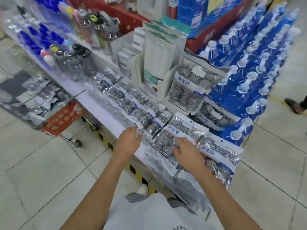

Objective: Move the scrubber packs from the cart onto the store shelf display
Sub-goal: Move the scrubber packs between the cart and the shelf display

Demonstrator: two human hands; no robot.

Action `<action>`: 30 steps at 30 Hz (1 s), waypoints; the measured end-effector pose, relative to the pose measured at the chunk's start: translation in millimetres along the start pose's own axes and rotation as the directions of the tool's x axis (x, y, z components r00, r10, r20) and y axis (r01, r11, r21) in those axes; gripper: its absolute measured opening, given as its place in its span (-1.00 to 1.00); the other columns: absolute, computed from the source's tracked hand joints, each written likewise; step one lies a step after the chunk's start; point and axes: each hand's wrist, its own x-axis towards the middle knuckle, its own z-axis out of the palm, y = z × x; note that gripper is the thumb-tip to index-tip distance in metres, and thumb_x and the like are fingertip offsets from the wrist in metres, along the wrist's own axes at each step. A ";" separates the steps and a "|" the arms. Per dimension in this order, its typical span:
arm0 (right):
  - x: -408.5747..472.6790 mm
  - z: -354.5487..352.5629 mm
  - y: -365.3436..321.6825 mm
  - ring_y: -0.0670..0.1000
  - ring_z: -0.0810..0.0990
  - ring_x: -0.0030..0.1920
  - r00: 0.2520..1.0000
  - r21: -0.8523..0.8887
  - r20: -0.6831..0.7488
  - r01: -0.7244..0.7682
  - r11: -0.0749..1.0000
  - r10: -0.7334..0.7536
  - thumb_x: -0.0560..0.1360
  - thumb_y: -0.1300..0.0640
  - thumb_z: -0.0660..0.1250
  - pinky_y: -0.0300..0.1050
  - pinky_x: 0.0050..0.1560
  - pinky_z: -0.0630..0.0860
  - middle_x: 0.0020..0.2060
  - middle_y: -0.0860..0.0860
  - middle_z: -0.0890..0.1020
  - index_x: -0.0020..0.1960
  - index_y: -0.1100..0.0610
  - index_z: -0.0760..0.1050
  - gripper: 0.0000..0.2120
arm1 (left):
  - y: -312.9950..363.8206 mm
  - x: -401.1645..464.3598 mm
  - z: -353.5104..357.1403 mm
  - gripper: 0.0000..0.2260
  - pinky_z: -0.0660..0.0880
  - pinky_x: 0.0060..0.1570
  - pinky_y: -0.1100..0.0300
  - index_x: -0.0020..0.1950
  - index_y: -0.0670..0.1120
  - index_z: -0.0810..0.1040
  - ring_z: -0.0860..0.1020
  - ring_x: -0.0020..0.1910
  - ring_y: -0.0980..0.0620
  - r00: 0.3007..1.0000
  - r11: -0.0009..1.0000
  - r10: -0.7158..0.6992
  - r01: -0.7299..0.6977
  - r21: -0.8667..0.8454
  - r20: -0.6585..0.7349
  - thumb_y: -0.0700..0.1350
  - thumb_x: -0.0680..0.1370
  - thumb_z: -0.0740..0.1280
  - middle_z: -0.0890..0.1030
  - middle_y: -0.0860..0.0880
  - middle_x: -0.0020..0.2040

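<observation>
Several clear packs of steel-wool scrubbers with white-and-blue labels lie in overlapping rows on the low white shelf (106,113). My right hand (186,151) rests flat, fingers spread, on a scrubber pack (166,141) at the shelf's near end. My left hand (130,138) touches the lower edge of another scrubber pack (142,115) in the row to the left; whether its fingers pinch the edge I cannot tell. The cart (41,100) stands at the left, with more silvery packs inside.
A red sign (62,117) hangs on the cart's end. Bottles and cups (74,62) fill the shelf's back left, white boxed goods (156,52) the middle. A stack of blue packaged items (252,67) rises at the right. Someone's shoe (294,105) is at the far right.
</observation>
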 end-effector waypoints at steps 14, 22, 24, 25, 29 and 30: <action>65.1 74.4 -221.0 0.13 0.46 0.36 0.785 -0.073 0.247 0.600 0.797 -0.568 0.70 -0.11 0.15 0.03 0.30 0.43 0.36 0.10 0.50 0.48 0.14 0.38 -0.54 | -173.0 -150.7 -59.4 -0.60 0.50 0.14 -0.01 0.44 -0.20 0.49 0.56 0.18 -0.20 0.796 0.880 -0.467 0.463 -0.110 -0.384 0.01 0.68 0.26 0.60 -0.18 0.20; 108.3 109.2 -310.6 0.06 0.35 0.51 0.754 -0.050 0.274 0.631 0.774 -0.598 0.69 -0.20 0.12 -0.03 0.43 0.37 0.55 0.02 0.36 0.61 0.05 0.25 -0.43 | -243.6 -156.4 -92.3 -0.59 0.50 0.14 0.01 0.47 -0.13 0.44 0.55 0.20 -0.15 0.706 0.790 -0.609 0.582 -0.193 -0.361 0.07 0.71 0.17 0.58 -0.15 0.26; 122.5 118.4 -327.9 0.06 0.34 0.52 0.762 -0.030 0.276 0.616 0.787 -0.585 0.68 -0.20 0.13 -0.01 0.46 0.36 0.54 0.03 0.38 0.61 0.06 0.26 -0.42 | -259.9 -149.8 -100.0 -0.60 0.50 0.15 -0.01 0.44 -0.14 0.46 0.56 0.20 -0.17 0.694 0.777 -0.626 0.594 -0.208 -0.356 0.07 0.71 0.18 0.58 -0.17 0.26; 130.1 123.0 -336.0 0.06 0.33 0.53 0.762 -0.026 0.278 0.615 0.788 -0.585 0.68 -0.21 0.12 -0.01 0.48 0.35 0.54 0.04 0.38 0.60 0.07 0.26 -0.42 | -268.1 -144.6 -104.0 -0.60 0.50 0.15 -0.01 0.43 -0.15 0.47 0.56 0.21 -0.17 0.686 0.771 -0.633 0.598 -0.217 -0.358 0.07 0.71 0.18 0.58 -0.17 0.26; 169.1 140.7 -369.1 0.06 0.38 0.48 0.756 -0.016 0.289 0.617 0.787 -0.587 0.68 -0.17 0.15 -0.05 0.41 0.36 0.48 0.05 0.44 0.58 0.08 0.29 -0.45 | -303.7 -109.8 -127.8 -0.61 0.50 0.16 -0.02 0.41 -0.17 0.48 0.56 0.20 -0.18 0.687 0.772 -0.633 0.593 -0.227 -0.357 0.05 0.70 0.19 0.57 -0.17 0.26; 180.7 145.2 -377.7 0.06 0.39 0.47 0.756 -0.013 0.295 0.614 0.789 -0.584 0.69 -0.16 0.16 -0.06 0.39 0.36 0.47 0.05 0.45 0.58 0.09 0.29 -0.46 | -313.4 -98.2 -134.5 -0.61 0.51 0.16 -0.01 0.41 -0.17 0.47 0.56 0.21 -0.17 0.690 0.775 -0.629 0.591 -0.223 -0.359 0.05 0.70 0.19 0.57 -0.17 0.27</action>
